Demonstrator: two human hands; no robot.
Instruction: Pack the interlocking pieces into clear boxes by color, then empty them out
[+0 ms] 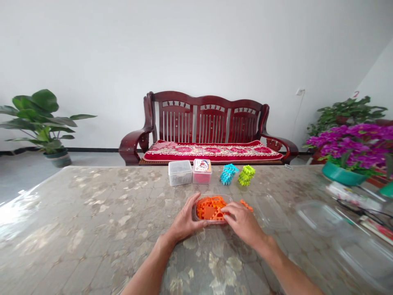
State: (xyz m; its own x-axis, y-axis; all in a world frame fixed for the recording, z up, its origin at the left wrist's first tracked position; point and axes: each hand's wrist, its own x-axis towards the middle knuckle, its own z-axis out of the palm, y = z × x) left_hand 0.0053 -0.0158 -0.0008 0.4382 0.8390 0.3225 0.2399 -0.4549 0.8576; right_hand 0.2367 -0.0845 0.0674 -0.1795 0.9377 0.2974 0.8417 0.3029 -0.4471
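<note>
A clear plastic container (215, 222) full of orange interlocking toy pieces (209, 212) sits on the table in front of me. My left hand (185, 219) grips its left side, thumb along the near rim and fingers around the far left corner. Over the right rim, my right hand (241, 219) has thumb and fingertips pinched on an orange piece among the others; its fingers partly cover that piece. Just beyond the right hand lies a loose orange strip of pieces (246, 205), partly hidden.
Behind the container stand a clear lidded box (180, 173), a box with red contents (202, 177), a blue stack (227, 175) and a green stack (246, 175) of joined pieces. Clear lids (272, 211) lie at right, near a teal pot (344, 174) of purple flowers and a pair of glasses.
</note>
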